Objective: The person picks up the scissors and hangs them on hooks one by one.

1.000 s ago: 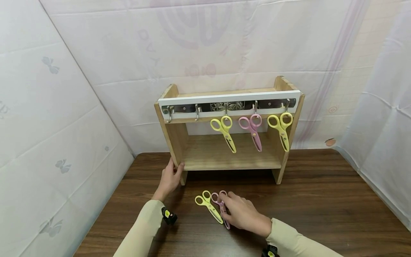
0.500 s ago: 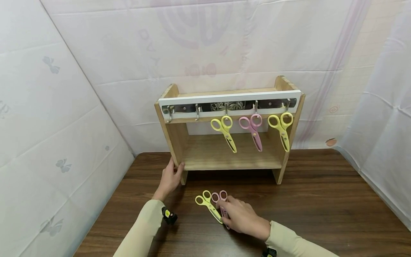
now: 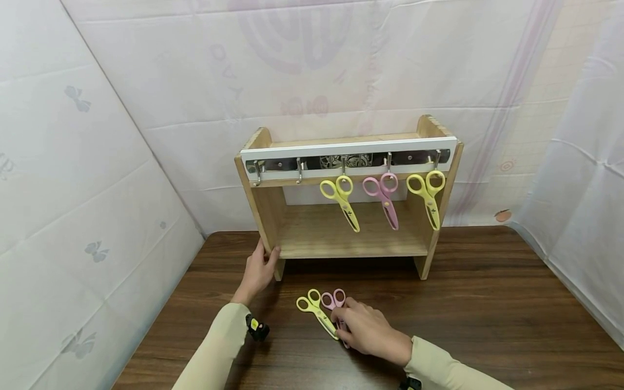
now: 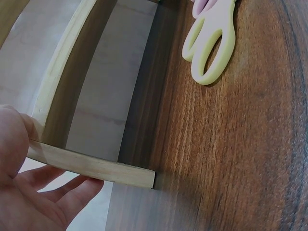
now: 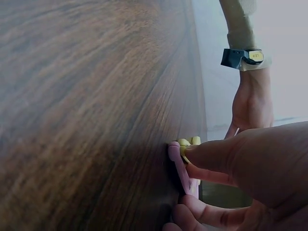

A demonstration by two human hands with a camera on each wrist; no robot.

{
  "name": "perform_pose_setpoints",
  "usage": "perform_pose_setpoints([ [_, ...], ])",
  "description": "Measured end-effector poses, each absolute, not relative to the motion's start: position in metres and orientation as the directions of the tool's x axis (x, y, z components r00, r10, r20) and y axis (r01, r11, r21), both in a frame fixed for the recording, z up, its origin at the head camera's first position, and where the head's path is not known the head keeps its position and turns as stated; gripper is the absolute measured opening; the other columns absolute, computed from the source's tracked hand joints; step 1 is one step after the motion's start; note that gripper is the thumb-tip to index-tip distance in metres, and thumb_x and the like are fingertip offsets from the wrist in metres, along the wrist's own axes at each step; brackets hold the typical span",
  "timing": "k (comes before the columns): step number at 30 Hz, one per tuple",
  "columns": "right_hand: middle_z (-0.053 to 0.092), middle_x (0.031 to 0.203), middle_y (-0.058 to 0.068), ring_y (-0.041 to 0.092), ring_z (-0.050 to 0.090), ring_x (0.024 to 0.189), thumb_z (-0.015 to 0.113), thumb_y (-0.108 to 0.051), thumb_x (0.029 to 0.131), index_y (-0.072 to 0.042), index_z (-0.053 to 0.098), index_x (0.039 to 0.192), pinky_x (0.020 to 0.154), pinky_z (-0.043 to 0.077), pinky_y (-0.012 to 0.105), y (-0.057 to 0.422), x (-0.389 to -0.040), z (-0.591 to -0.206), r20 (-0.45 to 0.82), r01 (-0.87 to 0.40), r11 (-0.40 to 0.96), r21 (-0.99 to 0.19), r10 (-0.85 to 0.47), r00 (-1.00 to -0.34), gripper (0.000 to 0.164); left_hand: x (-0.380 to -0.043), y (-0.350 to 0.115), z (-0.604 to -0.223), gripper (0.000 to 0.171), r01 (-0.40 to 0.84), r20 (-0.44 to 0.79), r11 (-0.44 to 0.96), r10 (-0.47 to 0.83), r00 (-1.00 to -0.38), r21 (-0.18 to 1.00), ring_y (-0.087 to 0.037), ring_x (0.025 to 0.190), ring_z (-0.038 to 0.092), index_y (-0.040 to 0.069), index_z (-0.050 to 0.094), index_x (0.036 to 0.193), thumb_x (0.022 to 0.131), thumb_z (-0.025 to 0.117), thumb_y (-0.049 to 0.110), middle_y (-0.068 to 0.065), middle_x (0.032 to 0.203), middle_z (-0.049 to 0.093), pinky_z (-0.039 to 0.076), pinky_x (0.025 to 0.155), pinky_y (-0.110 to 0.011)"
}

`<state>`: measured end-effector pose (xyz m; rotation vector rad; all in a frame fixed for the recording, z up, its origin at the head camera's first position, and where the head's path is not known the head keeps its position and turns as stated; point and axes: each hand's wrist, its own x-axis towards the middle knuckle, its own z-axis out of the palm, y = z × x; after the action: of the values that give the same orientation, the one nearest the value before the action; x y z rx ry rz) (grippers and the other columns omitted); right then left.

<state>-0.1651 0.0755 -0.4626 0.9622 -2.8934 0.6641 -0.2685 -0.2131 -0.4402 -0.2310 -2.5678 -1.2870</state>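
On the dark wooden table, my right hand [image 3: 368, 327] pinches a pair of pink scissors [image 3: 333, 306] around the blades, with the finger loops pointing toward the shelf. In the right wrist view, thumb and fingers close about the pink scissors [image 5: 179, 166] low over the tabletop. A pair of yellow scissors [image 3: 322, 318] lies just left of them. My left hand [image 3: 257, 273] grips the lower left side panel of a light wooden shelf [image 3: 351, 249]. Its thumb is at the panel's front and the fingers are behind, as the left wrist view shows the panel edge [image 4: 96, 166] between them.
A white board with a metal hook strip [image 3: 287, 164] spans the shelf's upper front. Yellow scissors [image 3: 347, 210], pink scissors [image 3: 387, 208] and more yellow scissors [image 3: 430, 205] hang from its middle and right hooks. Two left hooks [image 3: 299, 170] are bare. Cloth-covered walls enclose the table.
My right hand has drawn slightly back along the pink scissors, away from the loops and toward the blades. The left hand stays on the shelf panel.
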Motion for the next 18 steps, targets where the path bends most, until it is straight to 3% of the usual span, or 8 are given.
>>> perform_pose_setpoints([
  [18, 0.053, 0.092, -0.008, 0.007, 0.048, 0.071, 0.08, -0.016, 0.088, -0.029, 0.072, 0.095, 0.049, 0.04, 0.027, 0.0843, -0.165, -0.4633, 0.153, -0.579, 0.721, -0.381, -0.569, -0.808, 0.017, -0.2689, -0.2124, -0.4405, 0.05, 0.254, 0.301, 0.588, 0.018, -0.953, 0.768, -0.045, 0.117, 0.064, 0.007, 0.036, 0.156, 0.111, 0.049, 0.026, -0.03, 0.136, 0.059, 0.061, 0.083, -0.055],
])
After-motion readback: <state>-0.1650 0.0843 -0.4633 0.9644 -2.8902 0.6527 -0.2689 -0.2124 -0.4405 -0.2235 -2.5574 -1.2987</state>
